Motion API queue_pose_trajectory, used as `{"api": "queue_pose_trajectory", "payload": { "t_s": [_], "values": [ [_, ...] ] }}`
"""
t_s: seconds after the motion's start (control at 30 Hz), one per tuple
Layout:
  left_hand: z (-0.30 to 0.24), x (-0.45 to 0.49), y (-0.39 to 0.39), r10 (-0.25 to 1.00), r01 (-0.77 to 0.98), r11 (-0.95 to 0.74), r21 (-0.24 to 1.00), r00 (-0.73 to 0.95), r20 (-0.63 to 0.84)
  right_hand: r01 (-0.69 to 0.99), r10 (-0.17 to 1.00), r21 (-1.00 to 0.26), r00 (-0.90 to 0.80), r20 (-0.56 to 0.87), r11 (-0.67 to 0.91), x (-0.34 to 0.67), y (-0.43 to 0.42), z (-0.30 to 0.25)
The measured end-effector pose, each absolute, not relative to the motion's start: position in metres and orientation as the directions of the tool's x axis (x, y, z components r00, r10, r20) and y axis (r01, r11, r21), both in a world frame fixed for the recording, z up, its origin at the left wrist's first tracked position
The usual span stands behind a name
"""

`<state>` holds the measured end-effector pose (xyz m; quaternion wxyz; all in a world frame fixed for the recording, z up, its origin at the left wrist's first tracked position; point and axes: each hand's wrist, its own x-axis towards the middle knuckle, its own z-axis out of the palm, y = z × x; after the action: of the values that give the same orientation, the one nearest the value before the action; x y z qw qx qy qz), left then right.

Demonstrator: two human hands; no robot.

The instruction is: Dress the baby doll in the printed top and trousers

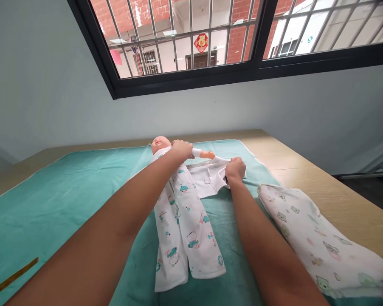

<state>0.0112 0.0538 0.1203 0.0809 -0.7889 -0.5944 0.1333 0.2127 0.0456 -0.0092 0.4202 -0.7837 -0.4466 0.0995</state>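
A baby doll (161, 143) lies on its back on a green cloth (92, 182), its head toward the wall. White pants printed with small animals (191, 229) stretch from its body toward me. My left hand (182, 149) is closed around the doll's upper arm near the shoulder; the exact grip is hidden behind my fingers. Beyond it the doll's forearm in a white sleeve and its bare hand (207, 154) point right. My right hand (236, 168) is closed in a fist on the edge of a white shirt (207, 176), which is spread beside the doll and pulled rightward.
A folded white blanket with animal prints (319, 242) lies to the right, partly on the wooden table (293, 174). A thin brown stick-like object (13, 278) shows at the lower left. Behind the table are a wall (191, 112) and a barred, black-framed window (185, 78).
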Motion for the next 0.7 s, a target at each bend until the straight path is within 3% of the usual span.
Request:
{"api": "queue_pose_trajectory", "payload": {
  "t_s": [0.7],
  "values": [
    [0.098, 0.037, 0.041, 0.929, 0.918, -0.363, -0.162, 0.370, 0.009, 0.620, 0.862, -0.781, 0.436, 0.259, -0.079, 0.201, 0.044, -0.006]
  ]
}}
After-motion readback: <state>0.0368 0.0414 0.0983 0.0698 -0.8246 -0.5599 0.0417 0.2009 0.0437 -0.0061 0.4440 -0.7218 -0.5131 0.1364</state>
